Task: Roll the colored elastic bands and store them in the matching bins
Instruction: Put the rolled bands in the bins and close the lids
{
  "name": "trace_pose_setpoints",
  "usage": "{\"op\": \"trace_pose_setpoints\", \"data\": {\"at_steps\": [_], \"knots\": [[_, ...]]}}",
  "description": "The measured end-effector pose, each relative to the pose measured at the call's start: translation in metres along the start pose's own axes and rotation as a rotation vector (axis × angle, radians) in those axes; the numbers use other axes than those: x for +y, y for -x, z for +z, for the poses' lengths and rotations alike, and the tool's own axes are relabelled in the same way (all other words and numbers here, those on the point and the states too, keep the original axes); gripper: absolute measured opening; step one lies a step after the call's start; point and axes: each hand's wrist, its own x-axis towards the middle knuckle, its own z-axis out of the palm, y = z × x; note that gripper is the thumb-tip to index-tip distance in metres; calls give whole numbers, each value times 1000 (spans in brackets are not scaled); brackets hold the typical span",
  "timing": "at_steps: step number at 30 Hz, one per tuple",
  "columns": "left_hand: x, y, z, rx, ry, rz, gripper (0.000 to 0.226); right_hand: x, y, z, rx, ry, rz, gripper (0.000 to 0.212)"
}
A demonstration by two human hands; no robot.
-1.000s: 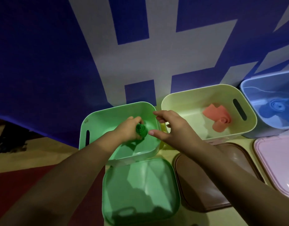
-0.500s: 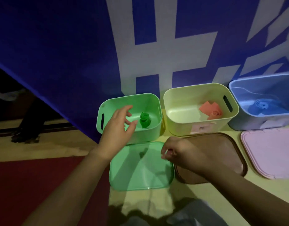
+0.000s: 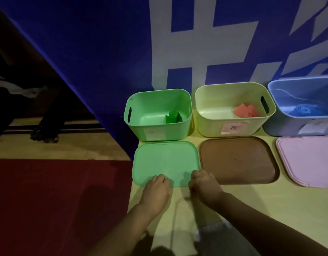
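I see the rolled green band (image 3: 172,117) lying inside the green bin (image 3: 157,115) — right of centre on its floor. My left hand (image 3: 156,189) and right hand (image 3: 204,185) both sit at the near edge of the green lid (image 3: 165,161), fingers curled over it — gripping, it seems.

A pale yellow worktop (image 3: 252,209) carries three open bins in a far row against the backdrop: a green bin (image 3: 157,130) at left, a yellow bin (image 3: 233,128) in the middle, a blue bin (image 3: 289,126) at right. Nearer lie three flat lids: a green lid (image 3: 165,161), a brown lid (image 3: 237,159) just beside it, and a pink lid (image 3: 309,161) at right.
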Motion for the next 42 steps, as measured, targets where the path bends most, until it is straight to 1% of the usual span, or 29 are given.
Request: {"op": "trace_pose_setpoints", "data": {"at_steps": [1, 2, 4, 7, 9, 10, 11, 13, 14, 16, 17, 19, 21, 23, 24, 25, 26, 27, 29, 30, 31, 32, 33, 35, 37, 38, 40, 42], "knots": [[2, -1, 0, 26, -16, -18, 28, -1, 2, 2, -12, 34, 4, 26], [3, -2, 0, 35, -40, -24, 28, 0, 2, 5, -28, 66, 51, 33], [5, -4, -3, 25, -109, -4, 31, -2, 2, 5, -23, 124, 30, 41], [4, -6, -5, -9, -229, 62, 35, 2, 0, 4, -12, 113, -15, 48], [1, -3, -6, -5, -243, 100, 34, 1, 0, -1, 25, 155, -75, 46], [-1, -2, -6, 30, -237, 130, 32, 0, 1, -5, 8, 137, -77, 40], [-4, -1, -7, 71, -220, 153, 30, 2, 2, -9, -1, 135, -43, 34], [-5, 3, -20, 86, -182, 154, 31, 7, 4, -17, -65, 86, 41, 33], [-7, 5, -29, 105, -164, 157, 32, 9, 5, -24, -46, 50, 52, 34], [-13, 8, -53, 113, -52, 115, 25, 13, 4, -40, 108, -6, 53, 28], [-16, 8, -68, 142, 9, 107, 19, 16, 2, -48, 185, -35, 41, 23], [-25, 9, -98, 144, 132, 103, 12, 20, -3, -64, 300, -156, 37, 15], [-29, 7, -129, 95, 276, 86, 13, 13, -6, -88, 327, -393, 42, 12], [-35, 2, -158, 105, 389, 82, 24, 4, -12, -111, 330, -637, 58, 19], [-39, 0, -171, 153, 423, 83, 27, 0, -15, -122, 339, -703, 55, 19], [-44, -2, -182, 232, 442, 84, 24, -3, -20, -133, 356, -742, 50, 16], [-53, -4, -192, 334, 438, 69, 15, -6, -25, -143, 383, -781, 52, 13], [-61, -7, -200, 458, 423, 47, 13, -8, -32, -153, 417, -815, 62, 9], [-77, -13, -210, 694, 446, -48, 32, -10, -48, -171, 484, -867, 93, 4], [-82, -15, -212, 776, 542, -129, 39, -10, -58, -179, 516, -897, 115, 5], [-86, -17, -213, 812, 695, -214, 44, -12, -68, -187, 539, -948, 145, 7], [-89, -21, -211, 792, 867, -300, 45, -12, -80, -193, 549, -1019, 181, 8], [-93, -26, -206, 738, 1009, -361, 44, -12, -93, -199, 546, -1087, 219, 9], [-103, -36, -193, 599, 1124, -411, 47, -10, -120, -206, 526, -1155, 296, 11], [-111, -45, -182, 532, 1215, -410, 48, -5, -144, -205, 499, -1145, 374, 13], [-114, -50, -179, 523, 1274, -413, 41, -3, -155, -202, 496, -1104, 409, 15], [-122, -64, -175, 499, 1409, -421, 30, 0, -168, -197, 496, -918, 463, 24], [-129, -81, -172, 487, 1495, -449, 34, 4, -176, -189, 471, -681, 498, 38]]}}
